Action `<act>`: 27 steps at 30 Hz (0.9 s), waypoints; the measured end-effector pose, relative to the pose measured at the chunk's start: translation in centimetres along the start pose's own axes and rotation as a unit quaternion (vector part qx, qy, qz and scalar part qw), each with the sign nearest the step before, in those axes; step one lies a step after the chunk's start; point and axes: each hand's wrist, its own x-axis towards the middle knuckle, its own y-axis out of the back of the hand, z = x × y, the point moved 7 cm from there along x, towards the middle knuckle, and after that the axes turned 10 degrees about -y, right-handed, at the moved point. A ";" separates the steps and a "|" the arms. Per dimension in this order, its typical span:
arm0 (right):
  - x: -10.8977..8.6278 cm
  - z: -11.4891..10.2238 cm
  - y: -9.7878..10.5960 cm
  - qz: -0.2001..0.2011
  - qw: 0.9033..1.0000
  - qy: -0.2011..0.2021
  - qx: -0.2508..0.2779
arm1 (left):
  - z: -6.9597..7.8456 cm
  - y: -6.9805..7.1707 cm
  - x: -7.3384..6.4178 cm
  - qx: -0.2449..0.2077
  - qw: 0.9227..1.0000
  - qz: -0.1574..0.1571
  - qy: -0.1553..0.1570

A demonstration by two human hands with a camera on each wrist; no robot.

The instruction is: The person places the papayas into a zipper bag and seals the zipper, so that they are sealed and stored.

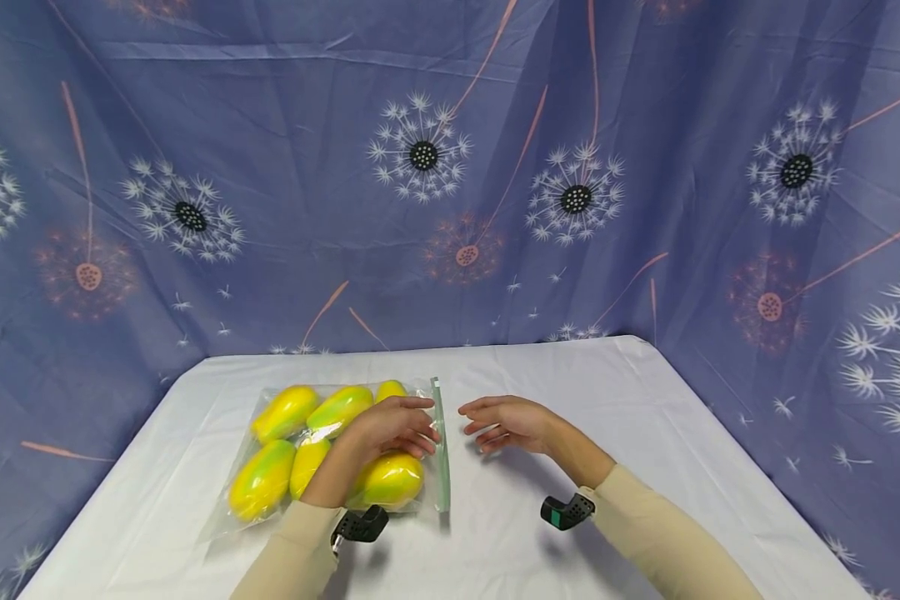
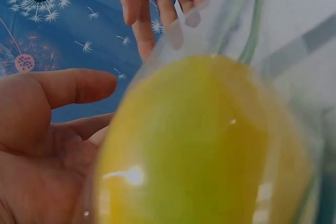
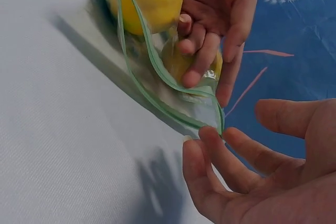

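A clear zip bag (image 1: 228, 518) lies flat with several yellow-green mangoes (image 1: 261, 482) inside. Its green zip edge (image 1: 443, 479) faces right, and in the right wrist view the two green strips (image 3: 151, 59) stand apart at the mouth. My left hand (image 1: 392, 427) is over the bag's right part, fingers loosely bent and holding nothing; whether it touches the plastic I cannot tell. One mango (image 2: 194, 145) fills much of the left wrist view beside that palm. My right hand (image 1: 516, 423) hovers right of the zip edge, fingers spread and relaxed, nothing in them.
A white cloth (image 1: 570, 375) covers the table. Behind and at both sides hangs a blue curtain (image 1: 307, 208) with dandelion prints. Each wrist wears a black camera mount, one at the left wrist (image 1: 362, 523) and one at the right wrist (image 1: 567, 511).
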 end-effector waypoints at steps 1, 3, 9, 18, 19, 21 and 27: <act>0.0 0.0 0.1 0.004 1.000 -0.001 0.002 | 0.3 0.1 0.2 -0.001 1.000 -0.002 0.001; 0.1 -0.1 0.3 0.013 1.000 -0.003 0.008 | 1.0 0.5 0.5 0.003 1.000 -0.001 -0.003; 0.5 -0.2 0.8 0.036 0.999 -0.001 0.017 | 4.3 2.7 2.1 0.069 0.996 0.059 -0.020; 0.9 -0.8 1.6 0.120 0.992 0.038 0.023 | 5.4 4.4 6.2 0.210 0.975 0.065 -0.034; 0.9 -0.8 1.6 0.123 0.991 0.037 0.025 | 5.2 4.5 6.6 0.223 0.972 0.061 -0.033; 1.0 -0.8 1.7 0.126 0.991 0.036 0.024 | 4.8 4.7 7.2 0.249 0.967 0.054 -0.027; 1.3 -0.8 1.9 0.131 0.990 0.040 0.023 | 4.0 5.4 8.6 0.316 0.948 0.037 -0.017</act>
